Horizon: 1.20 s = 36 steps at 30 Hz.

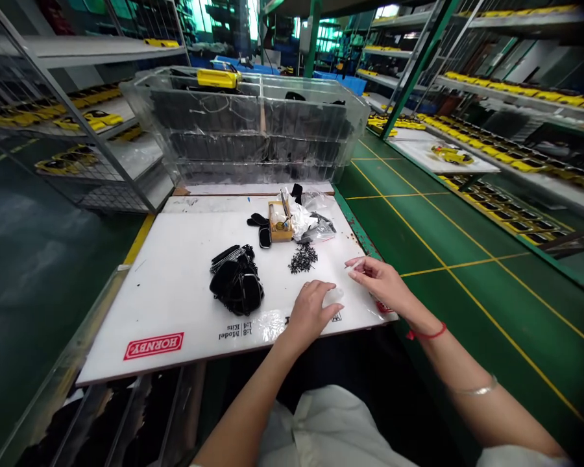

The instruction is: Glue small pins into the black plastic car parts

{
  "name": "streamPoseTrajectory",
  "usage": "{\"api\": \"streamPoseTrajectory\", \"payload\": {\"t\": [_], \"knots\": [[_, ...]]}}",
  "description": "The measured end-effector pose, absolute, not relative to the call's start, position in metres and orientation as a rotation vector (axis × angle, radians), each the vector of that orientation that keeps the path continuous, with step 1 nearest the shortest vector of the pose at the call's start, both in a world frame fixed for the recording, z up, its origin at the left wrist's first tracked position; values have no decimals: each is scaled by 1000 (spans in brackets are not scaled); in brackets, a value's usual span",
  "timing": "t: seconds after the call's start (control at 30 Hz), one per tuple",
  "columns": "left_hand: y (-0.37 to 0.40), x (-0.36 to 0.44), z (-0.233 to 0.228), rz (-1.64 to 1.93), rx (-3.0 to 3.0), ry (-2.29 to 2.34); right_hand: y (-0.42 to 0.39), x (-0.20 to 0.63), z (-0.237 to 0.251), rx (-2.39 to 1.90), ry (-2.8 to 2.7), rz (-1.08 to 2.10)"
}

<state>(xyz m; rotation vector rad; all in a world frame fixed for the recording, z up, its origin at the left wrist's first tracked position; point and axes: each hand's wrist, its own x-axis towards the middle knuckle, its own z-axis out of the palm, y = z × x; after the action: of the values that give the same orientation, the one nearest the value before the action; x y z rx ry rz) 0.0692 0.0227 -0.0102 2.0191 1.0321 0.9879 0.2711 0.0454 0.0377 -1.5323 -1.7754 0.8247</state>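
Note:
My left hand is over the right front of the white board, its fingers curved and thumb apart around a small clear plastic piece. The piece is faint against the board and its exact shape cannot be made out. To its right, my right hand pinches a small, thin whitish piece between thumb and fingertips. Just beyond both hands lies a loose pile of small black screws or pins. Further left sits a heap of glossy black rounded parts.
A small wooden box with tools stands behind the pile, beside crumpled plastic bags and several black parts. A large clear bin borders the board's far edge. Racks of yellow parts flank the green floor.

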Motion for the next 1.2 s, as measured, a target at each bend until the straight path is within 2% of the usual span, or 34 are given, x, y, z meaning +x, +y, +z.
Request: {"api": "streamPoseTrajectory", "payload": {"t": [0.17,0.53,0.97,1.2], "knots": [[25,74,-12,958,2045,1089,15,266,51,-1552,-1837,911],[25,75,-13,953,2047,1103,18,257,50,-1541,-2034,799],[22,74,-8,972,2005,1100,16,245,49,-1495,-2235,468],[25,76,-12,997,1934,1096,16,244,40,-1424,-2119,667]]}}
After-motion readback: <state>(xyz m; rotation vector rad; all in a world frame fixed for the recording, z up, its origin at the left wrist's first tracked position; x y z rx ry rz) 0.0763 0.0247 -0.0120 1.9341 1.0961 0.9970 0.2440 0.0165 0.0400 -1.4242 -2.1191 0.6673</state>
